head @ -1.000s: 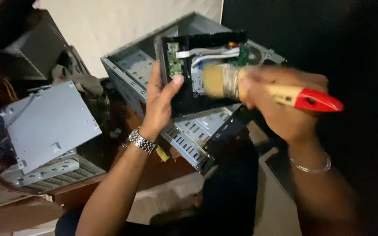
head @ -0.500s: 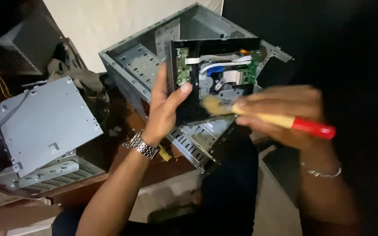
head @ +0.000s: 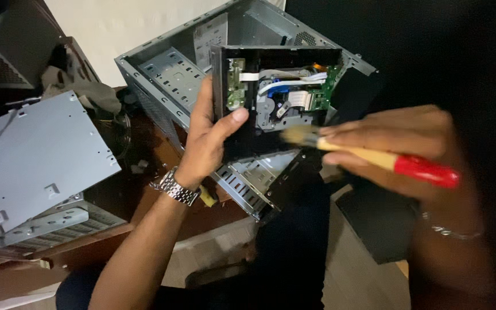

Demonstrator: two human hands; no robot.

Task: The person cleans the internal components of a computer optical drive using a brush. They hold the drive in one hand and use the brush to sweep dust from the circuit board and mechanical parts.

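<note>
My left hand point(head: 208, 140), with a metal watch on the wrist, grips the left edge of an opened black optical drive point(head: 276, 100) and holds it upright. Its green circuit board, white ribbon cables and metal mechanism are exposed. My right hand point(head: 397, 152) is closed on a paintbrush point(head: 374, 158) with a wooden shaft and a red handle end. The bristles touch the lower right part of the drive's inside. The right hand is blurred.
Behind the drive lies an open grey computer case point(head: 179, 74) on a brown wooden desk point(head: 144, 201). A second grey metal chassis with a flat panel point(head: 35, 155) sits at the left. A dark box point(head: 380, 221) lies below my right hand.
The brush has swept down from the upper part of the drive to its lower right edge. My left hand keeps the same grip, and the drive now faces me more fully.
</note>
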